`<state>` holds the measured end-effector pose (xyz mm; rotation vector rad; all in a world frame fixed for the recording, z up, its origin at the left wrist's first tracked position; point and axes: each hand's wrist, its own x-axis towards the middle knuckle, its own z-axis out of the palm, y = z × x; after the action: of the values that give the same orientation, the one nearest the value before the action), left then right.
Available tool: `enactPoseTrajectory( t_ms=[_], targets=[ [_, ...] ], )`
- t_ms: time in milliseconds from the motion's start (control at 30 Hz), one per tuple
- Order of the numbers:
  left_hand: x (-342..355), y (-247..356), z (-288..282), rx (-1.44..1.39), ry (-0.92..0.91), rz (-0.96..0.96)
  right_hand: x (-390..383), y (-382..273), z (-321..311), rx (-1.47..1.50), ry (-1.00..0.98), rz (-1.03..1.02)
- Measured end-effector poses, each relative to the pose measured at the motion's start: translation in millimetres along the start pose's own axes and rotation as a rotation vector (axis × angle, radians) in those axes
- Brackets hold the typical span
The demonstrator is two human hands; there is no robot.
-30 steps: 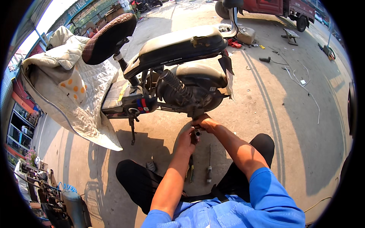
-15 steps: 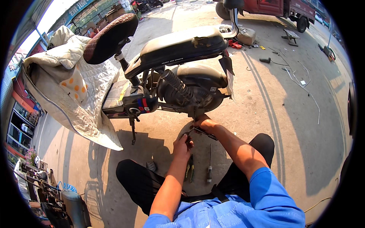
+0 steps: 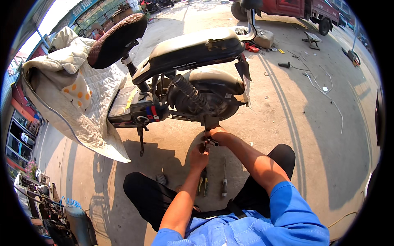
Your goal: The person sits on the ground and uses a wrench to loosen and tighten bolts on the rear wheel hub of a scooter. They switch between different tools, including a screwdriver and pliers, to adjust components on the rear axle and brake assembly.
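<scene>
An electric scooter [image 3: 197, 41] stands before me, its rear wheel [image 3: 225, 107] and coil shock absorber [image 3: 189, 93] facing my hands. Just below the wheel's hub, my right hand [image 3: 217, 134] is closed around a slim hand tool [image 3: 213, 142] with a shiny end; its exact kind is hard to tell. My left hand [image 3: 199, 158] is right below, fingers pinched together near the tool; whatever they hold is hidden. On the ground between my knees lie pliers [image 3: 204, 185] with yellow-and-dark handles and a long-shafted screwdriver [image 3: 224, 186].
A quilted cover [image 3: 96, 115] drapes over the scooter's front at left. The kickstand [image 3: 141, 141] points down. Loose cables and rods [image 3: 324, 88] lie on the ground at right. A red cargo vehicle [image 3: 291, 8] stands behind; a tank [image 3: 78, 223] is at lower left.
The tool in my right hand has swung from pointing right to pointing toward me. My left hand has risen slightly closer to my right hand. The view has shifted a little.
</scene>
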<state>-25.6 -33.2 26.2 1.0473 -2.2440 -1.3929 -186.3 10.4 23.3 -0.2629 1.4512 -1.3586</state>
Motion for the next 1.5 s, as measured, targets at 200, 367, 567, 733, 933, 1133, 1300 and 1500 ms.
enactPoseTrajectory(
  t_ms=[200,367,567,733,933,1133,1300,1500],
  targets=[
    [12.6,2.6,-2.0,0.009,-0.066,0.020,-5.3,-7.0,0.0,0.165,-0.021,-0.015],
    [17.8,-14.5,2.0,-0.046,-0.042,0.103,-5.4,-13.6,9.4,0.118,0.060,0.019],
    [12.8,-5.5,1.8,-0.020,0.023,0.069,-2.9,-12.9,13.6,0.103,0.096,0.069],
    [13.9,-11.9,2.9,0.002,0.042,0.086,7.5,-9.0,14.4,0.054,0.125,0.086],
    [18.0,-31.9,7.8,0.091,0.050,0.205,11.8,-7.7,19.5,0.033,0.145,0.086],
    [29.0,-48.5,22.2,0.117,-0.045,0.071,24.9,8.0,16.2,0.088,0.206,0.010],
    [40.9,-79.0,35.2,0.056,-0.055,-0.054,4.5,-3.5,31.0,-0.173,0.207,0.045],
    [43.2,-69.3,46.1,0.056,-0.051,0.069,3.2,-6.9,15.3,-0.231,0.189,0.016]
  ],
)
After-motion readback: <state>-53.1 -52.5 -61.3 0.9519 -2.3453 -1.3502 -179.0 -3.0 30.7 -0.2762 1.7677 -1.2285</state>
